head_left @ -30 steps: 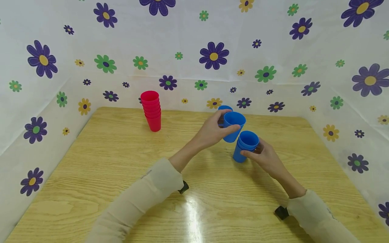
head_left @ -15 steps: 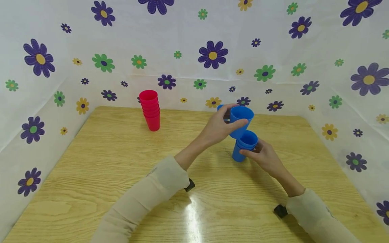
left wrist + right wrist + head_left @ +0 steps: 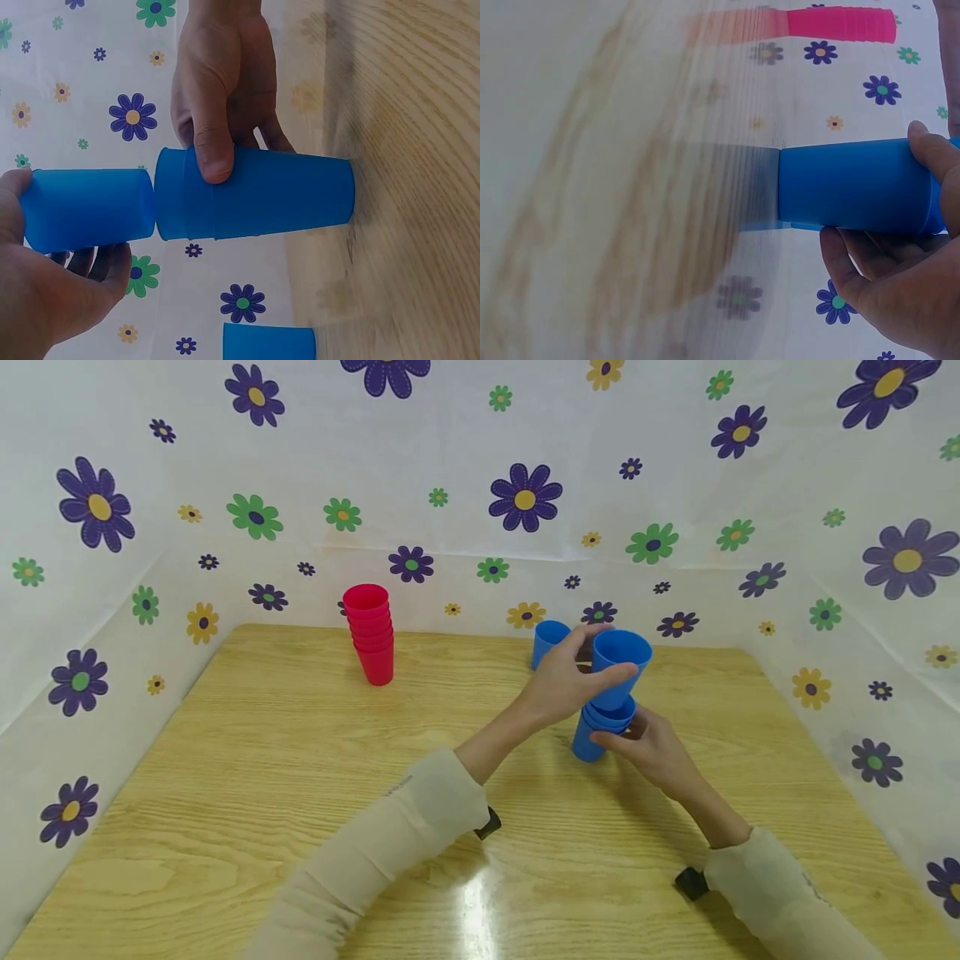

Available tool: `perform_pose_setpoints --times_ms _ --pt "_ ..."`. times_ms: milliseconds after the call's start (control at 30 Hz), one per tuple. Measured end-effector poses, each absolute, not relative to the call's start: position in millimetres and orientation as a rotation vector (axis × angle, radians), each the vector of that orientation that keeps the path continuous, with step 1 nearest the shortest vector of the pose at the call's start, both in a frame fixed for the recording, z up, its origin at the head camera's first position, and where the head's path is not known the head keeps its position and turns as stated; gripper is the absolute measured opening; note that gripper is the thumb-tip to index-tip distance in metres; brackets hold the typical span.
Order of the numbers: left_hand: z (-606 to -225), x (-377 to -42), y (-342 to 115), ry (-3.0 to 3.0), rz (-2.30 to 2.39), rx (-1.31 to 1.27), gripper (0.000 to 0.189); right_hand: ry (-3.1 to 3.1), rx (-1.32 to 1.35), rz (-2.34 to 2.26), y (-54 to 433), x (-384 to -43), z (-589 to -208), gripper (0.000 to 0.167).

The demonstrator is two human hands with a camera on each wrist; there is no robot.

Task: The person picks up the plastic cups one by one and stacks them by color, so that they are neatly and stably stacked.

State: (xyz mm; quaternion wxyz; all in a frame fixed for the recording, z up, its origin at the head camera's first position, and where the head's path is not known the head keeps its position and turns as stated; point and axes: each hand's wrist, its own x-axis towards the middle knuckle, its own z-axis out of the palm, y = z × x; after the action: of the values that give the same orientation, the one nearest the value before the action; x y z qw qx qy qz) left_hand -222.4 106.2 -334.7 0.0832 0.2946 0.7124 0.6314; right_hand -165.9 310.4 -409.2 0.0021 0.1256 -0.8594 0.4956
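Observation:
My left hand grips a blue plastic cup, thumb on the near side and fingers behind. That cup is upright, right above a short stack of blue cups. In the left wrist view its base is at the stack's top rim; whether they touch I cannot tell. My right hand holds the stack near its top, thumb in front, while the stack stands on the table. Another blue cup stands behind my left hand, partly hidden by it.
A tall stack of red cups stands at the back left of the wooden table. White flower-print sheets enclose the back and both sides. A black wrist device sits under the right sleeve.
My left hand has carried its blue cup rightward to above the stack. The blue cup behind it shows more now. My right hand and the stack have stayed in place.

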Motion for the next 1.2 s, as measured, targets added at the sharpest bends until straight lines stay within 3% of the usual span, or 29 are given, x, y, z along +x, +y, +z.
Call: perform_pose_setpoints --times_ms 633,1200 --pt "-354.8 -224.8 115.3 2.122 1.793 0.955 0.072 -2.701 0.404 1.499 310.9 -164.3 -407.7 0.06" --pt "-364.4 -232.3 118.7 2.136 1.852 0.914 0.063 -2.713 0.382 1.509 309.2 -165.1 -405.6 0.059"
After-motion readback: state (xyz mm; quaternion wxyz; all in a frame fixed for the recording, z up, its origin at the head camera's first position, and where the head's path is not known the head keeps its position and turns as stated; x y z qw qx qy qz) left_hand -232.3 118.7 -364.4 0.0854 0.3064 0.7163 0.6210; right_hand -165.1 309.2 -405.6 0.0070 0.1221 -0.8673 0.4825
